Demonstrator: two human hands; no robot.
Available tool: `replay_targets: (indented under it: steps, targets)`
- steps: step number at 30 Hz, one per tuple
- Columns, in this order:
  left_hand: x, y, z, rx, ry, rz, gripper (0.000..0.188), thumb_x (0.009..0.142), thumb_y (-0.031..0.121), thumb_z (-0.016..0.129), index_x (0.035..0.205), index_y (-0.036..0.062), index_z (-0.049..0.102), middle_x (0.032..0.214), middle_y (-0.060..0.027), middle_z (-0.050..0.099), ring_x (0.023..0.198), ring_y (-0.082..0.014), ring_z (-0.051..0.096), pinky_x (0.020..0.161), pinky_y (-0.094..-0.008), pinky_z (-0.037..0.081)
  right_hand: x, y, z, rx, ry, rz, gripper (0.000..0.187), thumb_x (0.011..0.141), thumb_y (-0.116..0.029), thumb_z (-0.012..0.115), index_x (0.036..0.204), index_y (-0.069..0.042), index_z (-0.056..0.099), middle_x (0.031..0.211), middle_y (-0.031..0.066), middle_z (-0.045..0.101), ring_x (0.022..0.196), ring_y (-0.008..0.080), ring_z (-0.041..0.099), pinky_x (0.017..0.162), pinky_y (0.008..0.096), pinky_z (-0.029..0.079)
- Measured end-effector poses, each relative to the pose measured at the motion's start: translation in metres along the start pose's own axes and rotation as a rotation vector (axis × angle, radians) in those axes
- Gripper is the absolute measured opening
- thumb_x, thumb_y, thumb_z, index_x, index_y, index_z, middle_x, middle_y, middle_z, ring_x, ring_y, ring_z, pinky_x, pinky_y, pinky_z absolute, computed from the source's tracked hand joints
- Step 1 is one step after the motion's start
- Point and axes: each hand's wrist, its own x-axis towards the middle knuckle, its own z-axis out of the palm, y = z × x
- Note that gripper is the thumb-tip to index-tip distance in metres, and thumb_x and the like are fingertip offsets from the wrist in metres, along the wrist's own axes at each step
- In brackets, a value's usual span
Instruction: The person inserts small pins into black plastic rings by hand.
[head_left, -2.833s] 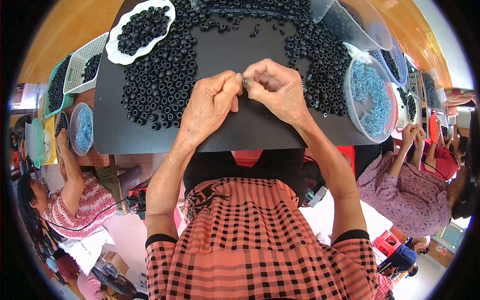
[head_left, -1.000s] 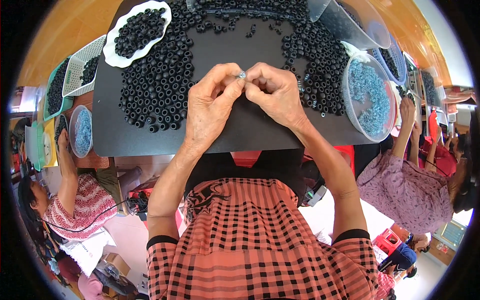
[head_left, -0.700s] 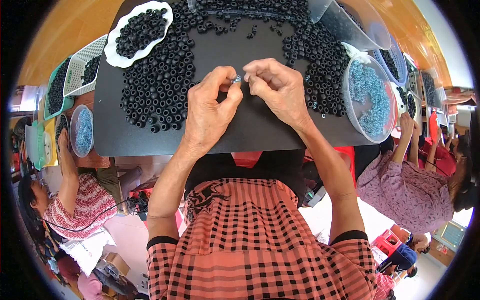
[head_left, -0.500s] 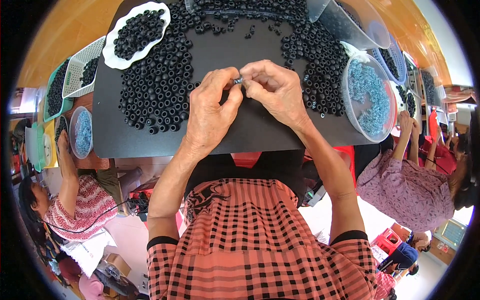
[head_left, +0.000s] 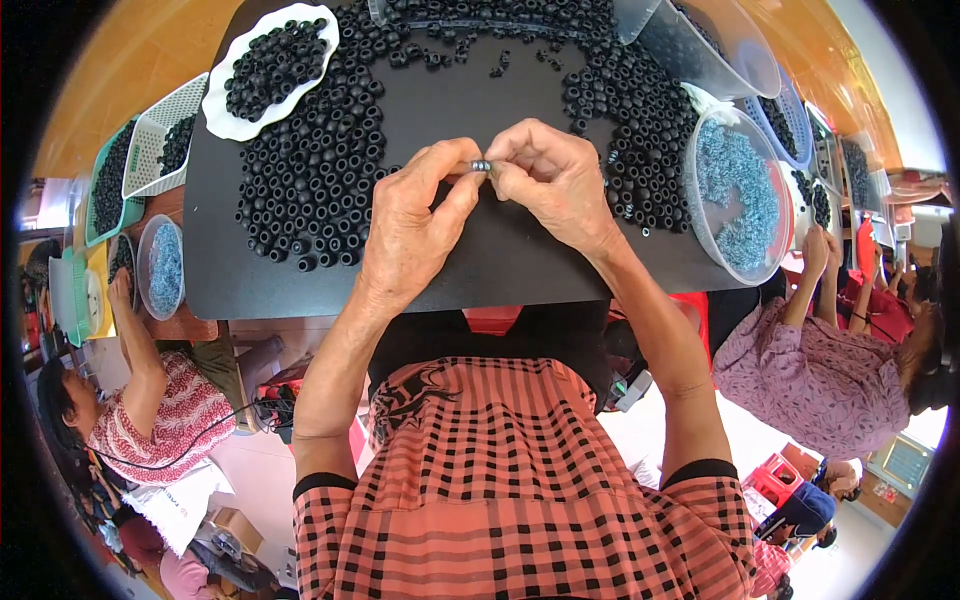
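Note:
Over the middle of the dark table, my left hand (head_left: 420, 215) pinches a small silvery-dark ringed piece (head_left: 480, 166) that looks like a short spring. My right hand (head_left: 553, 185) meets it from the other side, thumb and forefinger closed at its right end. Whether a black part sits inside those fingertips is too small to tell. Many black ring-shaped parts with round holes (head_left: 310, 190) are spread to the left of my hands. More black parts (head_left: 650, 150) lie to the right, with a few shiny coils among them.
A white wavy-edged plate (head_left: 217, 118) of black parts stands far left. On the right, a clear round tub (head_left: 700, 215) contains bluish spring-like pieces. Far right stands a clear bin (head_left: 690, 50). People work on both sides, one person's arm (head_left: 145, 350) reaching among baskets at left.
The ringed piece shows more plainly between my fingertips, and my left hand has shifted slightly left. The person at left has moved their arm a little.

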Motion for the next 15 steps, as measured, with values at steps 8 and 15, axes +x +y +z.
replay_targets:
  steps: [8, 15]
  targets:
    - [0.002, -0.006, -0.001, -0.310, -0.118, -0.190, 0.016, 0.096, 0.013, 0.053, 0.092, -0.0004, 0.060, 0.071, -0.0042, 0.063, 0.070, -0.0092, 0.060, 0.067, -0.0240, 0.048, -0.001, -0.005, 0.002, 0.084, -0.026, 0.001, 0.008, 0.085, 0.004, 0.059, 0.091, -0.001, 0.059, 0.079, -0.0013, 0.060, 0.070, 0.0033, 0.055, 0.061, 0.0184, 0.045]
    - [0.002, -0.006, 0.000, -0.358, -0.085, -0.243, 0.020, 0.098, 0.016, 0.049, 0.093, -0.0010, 0.059, 0.072, -0.0050, 0.063, 0.069, -0.0106, 0.060, 0.067, -0.0242, 0.048, -0.001, -0.007, 0.001, 0.001, -0.023, 0.043, 0.011, 0.084, 0.007, 0.056, 0.092, 0.000, 0.058, 0.083, 0.0008, 0.059, 0.072, 0.0049, 0.055, 0.062, 0.0190, 0.044]
